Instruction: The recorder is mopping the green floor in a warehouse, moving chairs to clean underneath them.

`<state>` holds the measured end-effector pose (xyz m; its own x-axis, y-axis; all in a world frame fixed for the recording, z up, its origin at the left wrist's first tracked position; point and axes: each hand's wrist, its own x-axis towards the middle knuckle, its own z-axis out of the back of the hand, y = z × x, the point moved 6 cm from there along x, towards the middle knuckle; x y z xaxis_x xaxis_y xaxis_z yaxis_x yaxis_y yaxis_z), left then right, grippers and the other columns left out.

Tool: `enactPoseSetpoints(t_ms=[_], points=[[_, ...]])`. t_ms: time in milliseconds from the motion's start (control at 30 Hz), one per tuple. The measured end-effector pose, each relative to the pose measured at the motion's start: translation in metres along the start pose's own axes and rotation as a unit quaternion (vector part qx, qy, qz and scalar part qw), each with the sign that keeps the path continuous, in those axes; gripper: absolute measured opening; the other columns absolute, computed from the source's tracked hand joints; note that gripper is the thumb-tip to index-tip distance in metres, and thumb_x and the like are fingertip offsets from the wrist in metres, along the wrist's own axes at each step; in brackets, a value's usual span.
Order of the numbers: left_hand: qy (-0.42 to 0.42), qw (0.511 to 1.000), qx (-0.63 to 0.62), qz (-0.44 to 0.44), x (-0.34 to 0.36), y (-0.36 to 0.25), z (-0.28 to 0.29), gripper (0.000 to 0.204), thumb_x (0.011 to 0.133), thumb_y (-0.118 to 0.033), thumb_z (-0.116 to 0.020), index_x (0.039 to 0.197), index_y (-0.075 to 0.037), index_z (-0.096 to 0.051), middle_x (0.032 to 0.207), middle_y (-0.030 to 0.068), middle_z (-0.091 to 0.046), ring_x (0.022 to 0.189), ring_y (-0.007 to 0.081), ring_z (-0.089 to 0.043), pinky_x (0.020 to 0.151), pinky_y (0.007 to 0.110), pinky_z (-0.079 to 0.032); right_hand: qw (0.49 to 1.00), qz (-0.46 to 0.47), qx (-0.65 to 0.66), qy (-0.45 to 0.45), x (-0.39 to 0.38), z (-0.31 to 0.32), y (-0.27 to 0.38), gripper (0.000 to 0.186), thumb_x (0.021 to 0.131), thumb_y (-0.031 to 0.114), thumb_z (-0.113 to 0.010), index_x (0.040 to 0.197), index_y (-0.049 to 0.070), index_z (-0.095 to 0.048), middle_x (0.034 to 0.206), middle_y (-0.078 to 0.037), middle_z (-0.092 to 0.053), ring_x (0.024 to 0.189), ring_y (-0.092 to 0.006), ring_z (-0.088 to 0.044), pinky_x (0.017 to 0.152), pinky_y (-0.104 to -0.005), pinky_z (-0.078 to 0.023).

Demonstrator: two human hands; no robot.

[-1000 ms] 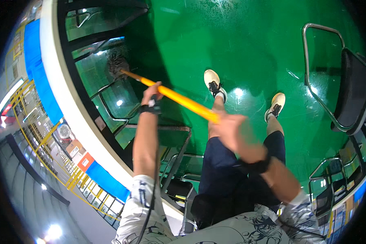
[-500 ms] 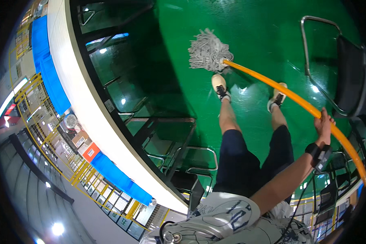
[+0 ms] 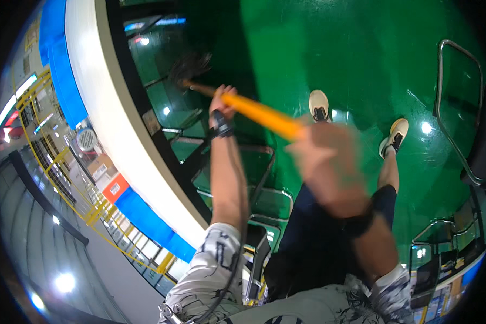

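Head view shows the left hand [image 3: 223,103] closed round the lower part of a yellow handle [image 3: 264,116], while the right hand [image 3: 329,156], blurred, appears wrapped about its upper end. Such a spread grip should serve well: the left can steer low down and the right can push or draw, provided neither squeezes so hard that the pole cannot turn. Farther out, the dark mop head [image 3: 190,67] lies in shadow beside the bench [image 3: 100,92]; whether its strands press flat on the green floor [image 3: 351,43] is too dim to tell. A low handle angle and short strokes would probably suit this spot, taking care not to snag the metal tubing [image 3: 272,189] near the bench, with the shoes [image 3: 318,102] left well apart from the strands
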<state>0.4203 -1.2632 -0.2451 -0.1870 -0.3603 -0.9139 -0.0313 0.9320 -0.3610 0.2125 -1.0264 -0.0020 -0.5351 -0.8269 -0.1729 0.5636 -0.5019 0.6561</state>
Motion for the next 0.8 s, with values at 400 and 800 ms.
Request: enactPoseSetpoints(t_ms=[400,800], points=[[0.07,0.99,0.119,-0.012,-0.063,0.193,-0.022,0.016,0.083,-0.011,-0.04,0.083,0.003,-0.049,0.068,0.0112,-0.05,0.057,0.0218,-0.05,0.056,0.032,-0.045,0.993,-0.052,0.039,0.097,-0.205,0.034,-0.135,0.024,0.073,0.026,-0.058,0.084,0.006,-0.054,0.061,-0.012,-0.054,0.056,-0.0294,-0.053,0.049,-0.0362,-0.04],[0.105,0.836,-0.223,0.491,-0.376,0.651,-0.278,0.033,0.083,-0.035,-0.05,0.067,-0.009,-0.038,0.063,0.0059,-0.042,0.062,0.0225,-0.044,0.071,0.041,-0.04,0.747,-0.441,-0.474,0.151,-0.536,0.421,-0.268,0.016,0.066,0.014,-0.06,0.075,0.005,-0.05,0.066,-0.017,-0.054,0.064,-0.0352,-0.054,0.051,-0.0428,-0.041]])
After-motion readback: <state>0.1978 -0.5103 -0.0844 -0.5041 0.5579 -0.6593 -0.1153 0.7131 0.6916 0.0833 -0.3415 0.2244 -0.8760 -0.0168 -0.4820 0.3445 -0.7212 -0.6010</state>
